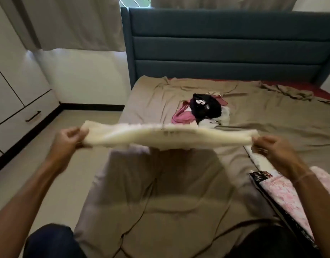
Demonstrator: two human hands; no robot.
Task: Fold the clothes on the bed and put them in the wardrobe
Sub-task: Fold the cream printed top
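While left hand (69,139) and right hand (274,149) pinch its ends, garment (169,135) hangs over bed (179,198).

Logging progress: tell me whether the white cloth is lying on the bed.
No, the left hand and right hand hold the white cloth stretched in the air above the bed.

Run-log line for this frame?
phase: folding | left hand: grips cream garment end | right hand: grips other end | garment: stretched above bed | clothes pile: unfolded, mid-bed

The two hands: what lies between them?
A cream cloth spans the gap; the left hand and the right hand each grip one end. The head view shows it.
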